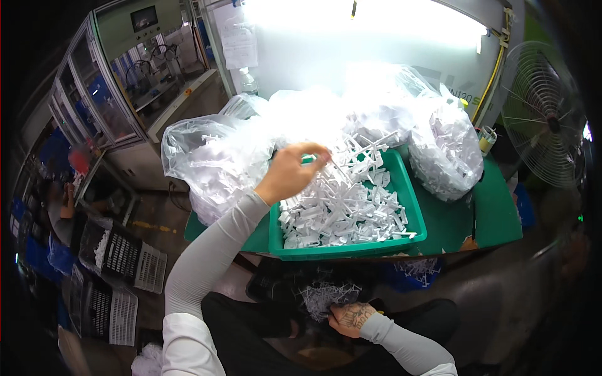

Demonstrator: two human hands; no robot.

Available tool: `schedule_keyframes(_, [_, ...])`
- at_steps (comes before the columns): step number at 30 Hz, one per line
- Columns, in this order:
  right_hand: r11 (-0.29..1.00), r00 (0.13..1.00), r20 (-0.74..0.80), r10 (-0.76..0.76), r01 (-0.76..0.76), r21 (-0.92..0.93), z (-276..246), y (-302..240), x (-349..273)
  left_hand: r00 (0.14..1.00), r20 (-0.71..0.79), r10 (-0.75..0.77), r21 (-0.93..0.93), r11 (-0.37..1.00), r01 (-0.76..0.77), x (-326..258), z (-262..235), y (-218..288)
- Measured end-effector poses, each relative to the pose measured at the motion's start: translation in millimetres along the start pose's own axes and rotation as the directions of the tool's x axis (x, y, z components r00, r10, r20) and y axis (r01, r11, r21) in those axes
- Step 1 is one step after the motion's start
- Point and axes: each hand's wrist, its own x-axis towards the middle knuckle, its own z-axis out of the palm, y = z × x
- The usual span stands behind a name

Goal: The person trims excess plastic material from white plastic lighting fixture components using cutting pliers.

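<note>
The left hand (290, 173) reaches over the green bin (411, 207), which stands on the green counter (495, 216). Its grip is pinched on a thin white plastic piece (342, 169) at the top of the heap of white plastic parts (342, 210) filling the bin. The right hand (352, 316) is low, near the person's lap, its fingers clenched on a bundle of white parts (323, 294). Clear bags (216, 160) full of similar parts lie behind the bin. A fan (544, 113) stands at the right.
</note>
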Motion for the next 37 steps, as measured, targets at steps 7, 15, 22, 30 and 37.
schedule_keyframes(7, [0.999,0.999,-0.023,-0.033,0.032,-0.019,-1.5,0.5,0.7,0.973,-0.193,-0.130,-0.171,0.981,0.097,12.6,-11.8,10.8])
schedule_keyframes(15, [0.997,0.999,-0.009,-0.053,0.052,-0.048,-1.7,-5.1,1.5,0.934,-0.357,-0.021,-0.022,1.000,0.014,19.0,4.2,5.2])
schedule_keyframes(22, [0.995,0.997,-0.055,-0.047,0.042,-0.088,-15.1,-7.4,-0.1,0.656,-0.701,0.281,0.279,0.954,-0.111,16.9,-13.4,26.2])
schedule_keyframes(30, [0.999,0.963,-0.267,-0.036,0.031,-0.022,-33.2,-19.0,6.2,0.696,-0.679,0.234,0.291,0.956,-0.038,6.5,-40.9,15.5])
schedule_keyframes(37, [0.783,0.909,-0.376,0.180,0.099,0.614,-48.1,-20.6,6.6,0.773,-0.578,-0.263,-0.546,0.828,-0.126,-31.0,-35.3,21.1])
